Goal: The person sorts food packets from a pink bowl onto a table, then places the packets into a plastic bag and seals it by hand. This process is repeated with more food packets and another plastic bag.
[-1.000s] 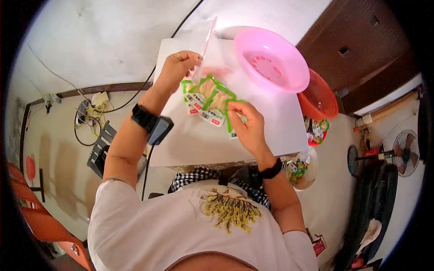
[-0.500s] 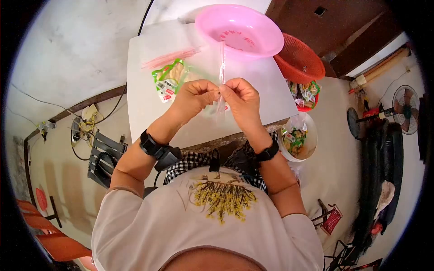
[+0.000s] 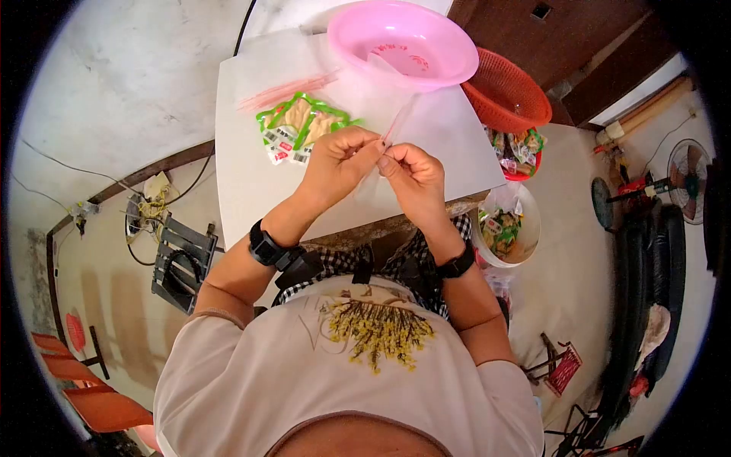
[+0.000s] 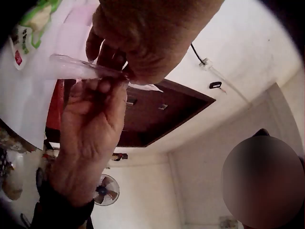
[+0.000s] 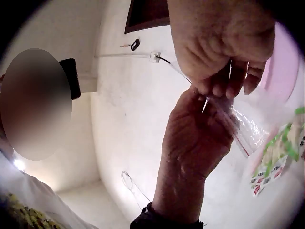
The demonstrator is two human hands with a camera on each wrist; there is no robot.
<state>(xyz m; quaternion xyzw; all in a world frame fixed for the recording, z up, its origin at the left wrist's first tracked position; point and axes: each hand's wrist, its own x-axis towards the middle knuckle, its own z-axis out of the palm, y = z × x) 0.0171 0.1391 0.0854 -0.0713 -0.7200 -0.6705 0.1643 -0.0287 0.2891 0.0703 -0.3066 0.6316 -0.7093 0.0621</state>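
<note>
In the head view, both hands meet over the white table (image 3: 343,213). The left hand (image 3: 339,164) and the right hand (image 3: 417,183) pinch a clear plastic bag (image 3: 400,122) between thumbs and fingers, with fingertips nearly touching. The right wrist view shows the bag (image 5: 248,131) stretching away from the fingers, with a reddish line along it. Green-edged food packets (image 3: 301,126) with pale contents lie left of the hands. Behind these is a bundle of flat bags with pink edges (image 3: 285,91).
A pink basin (image 3: 449,53) stands at the table's back right, with a red basket (image 3: 506,87) beyond it. Right of the table are a red container of packets (image 3: 518,152) and a white bucket (image 3: 529,244). A grey folding chair (image 3: 183,259) stands to the left.
The left hand has come over from the left to meet the right one, and both now pinch the bag. Since half a second ago, the bag has tilted to the right and more packets are uncovered.
</note>
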